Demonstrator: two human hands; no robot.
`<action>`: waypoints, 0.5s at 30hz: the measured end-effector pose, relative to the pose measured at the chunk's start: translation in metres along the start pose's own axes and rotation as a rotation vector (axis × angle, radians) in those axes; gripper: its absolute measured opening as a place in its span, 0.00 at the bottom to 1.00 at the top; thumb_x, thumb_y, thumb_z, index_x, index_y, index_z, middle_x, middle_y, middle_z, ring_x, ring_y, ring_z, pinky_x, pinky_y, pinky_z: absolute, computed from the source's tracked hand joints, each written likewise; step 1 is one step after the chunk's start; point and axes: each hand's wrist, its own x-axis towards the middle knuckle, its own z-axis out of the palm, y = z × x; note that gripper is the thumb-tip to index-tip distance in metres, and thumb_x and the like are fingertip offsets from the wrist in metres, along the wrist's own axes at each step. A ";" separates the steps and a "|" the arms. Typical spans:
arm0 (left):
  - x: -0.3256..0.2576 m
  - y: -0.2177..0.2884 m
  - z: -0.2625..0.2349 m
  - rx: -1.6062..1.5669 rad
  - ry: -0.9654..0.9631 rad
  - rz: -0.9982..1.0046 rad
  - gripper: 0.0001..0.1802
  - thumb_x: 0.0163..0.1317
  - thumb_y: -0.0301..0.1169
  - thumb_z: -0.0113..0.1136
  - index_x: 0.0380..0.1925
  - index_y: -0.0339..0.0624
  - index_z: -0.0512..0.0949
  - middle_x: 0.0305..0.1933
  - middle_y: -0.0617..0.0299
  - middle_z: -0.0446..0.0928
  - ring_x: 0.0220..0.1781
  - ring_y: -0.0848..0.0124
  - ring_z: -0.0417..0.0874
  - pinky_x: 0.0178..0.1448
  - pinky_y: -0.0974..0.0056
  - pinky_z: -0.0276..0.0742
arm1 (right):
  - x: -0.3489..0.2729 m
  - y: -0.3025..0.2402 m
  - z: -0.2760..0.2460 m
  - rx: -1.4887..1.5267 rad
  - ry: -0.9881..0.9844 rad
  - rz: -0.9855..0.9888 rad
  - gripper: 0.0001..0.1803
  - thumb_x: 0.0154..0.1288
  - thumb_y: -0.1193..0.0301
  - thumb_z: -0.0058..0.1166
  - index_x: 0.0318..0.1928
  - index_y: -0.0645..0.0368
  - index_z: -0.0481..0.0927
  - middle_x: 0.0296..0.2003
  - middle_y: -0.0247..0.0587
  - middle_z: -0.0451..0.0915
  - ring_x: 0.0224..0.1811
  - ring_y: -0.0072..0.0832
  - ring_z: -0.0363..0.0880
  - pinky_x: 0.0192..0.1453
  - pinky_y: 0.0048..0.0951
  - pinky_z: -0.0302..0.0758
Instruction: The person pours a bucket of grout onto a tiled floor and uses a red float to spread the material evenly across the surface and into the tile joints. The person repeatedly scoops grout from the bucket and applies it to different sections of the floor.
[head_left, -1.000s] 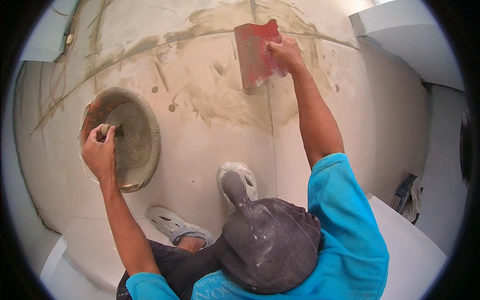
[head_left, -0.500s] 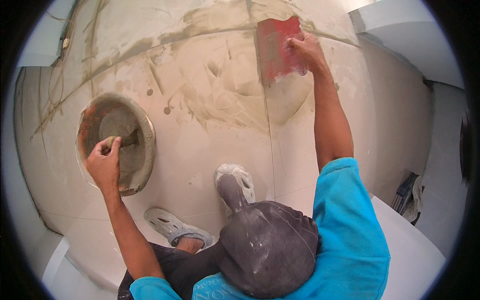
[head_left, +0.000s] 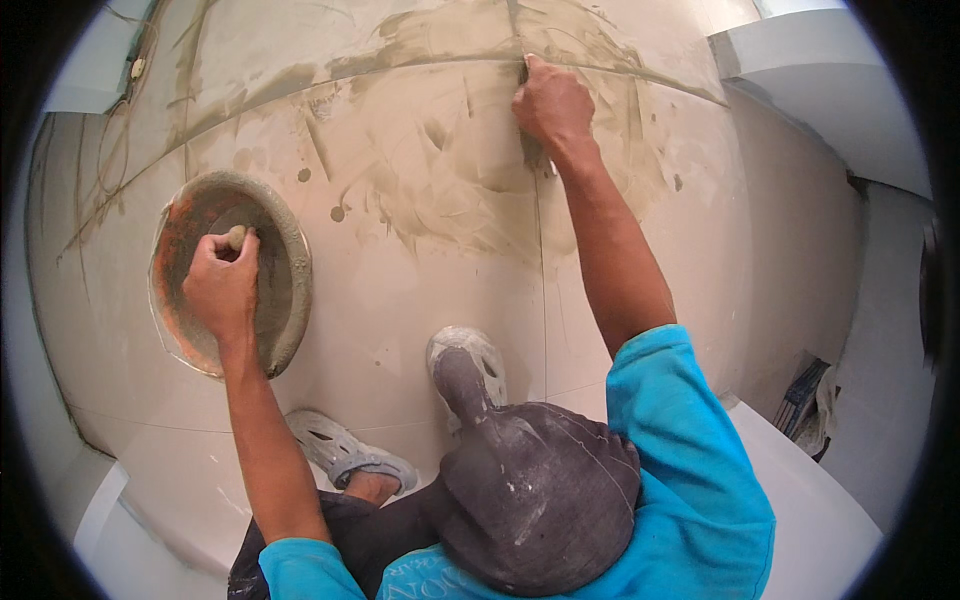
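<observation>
My left hand (head_left: 222, 285) is closed around the stubby handle (head_left: 237, 237) of a small scraper-like tool, whose blade dips into the basin and is mostly hidden. The round basin (head_left: 292, 300), orange inside and crusted with grey-brown grout, stands on the tiles at the left. Far out in front, my right hand (head_left: 557, 105) grips a flat grout spreader (head_left: 531, 150). It is tipped nearly edge-on along a tile joint, so only a dark sliver shows. Smeared wet grout (head_left: 430, 185) covers the tiles left of that hand.
Large beige tiles (head_left: 400, 300) form the floor, with thin joints between them. My grey clogs (head_left: 470, 355) stand near the middle. A thin cable (head_left: 120, 130) lies at the far left. White ledges (head_left: 830, 90) flank the right, with a dark bundle (head_left: 800, 400) by the wall.
My right hand has moved left and turned the red spreader from face-up to nearly edge-on at the joint. My left hand has shifted slightly up and right, deeper over the basin.
</observation>
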 end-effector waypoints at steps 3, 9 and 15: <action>-0.007 0.006 0.006 -0.075 -0.009 0.020 0.14 0.51 0.40 0.68 0.28 0.40 0.81 0.28 0.58 0.83 0.31 0.67 0.84 0.39 0.62 0.76 | 0.001 -0.014 -0.001 0.006 -0.038 0.012 0.22 0.56 0.70 0.48 0.54 0.52 0.77 0.38 0.53 0.82 0.42 0.50 0.81 0.47 0.48 0.77; -0.008 -0.012 -0.001 -0.196 -0.101 -0.023 0.17 0.51 0.41 0.69 0.25 0.37 0.80 0.24 0.61 0.80 0.27 0.73 0.79 0.36 0.65 0.74 | -0.006 0.000 -0.015 -0.048 0.012 -0.117 0.13 0.57 0.71 0.49 0.44 0.55 0.78 0.32 0.49 0.82 0.36 0.47 0.83 0.38 0.45 0.79; 0.007 -0.060 -0.028 0.047 -0.077 -0.094 0.23 0.53 0.48 0.67 0.29 0.35 0.80 0.29 0.56 0.81 0.32 0.66 0.81 0.40 0.61 0.75 | -0.141 -0.006 -0.024 0.051 -0.016 -0.538 0.18 0.57 0.74 0.48 0.50 0.58 0.75 0.41 0.47 0.78 0.42 0.40 0.81 0.32 0.38 0.79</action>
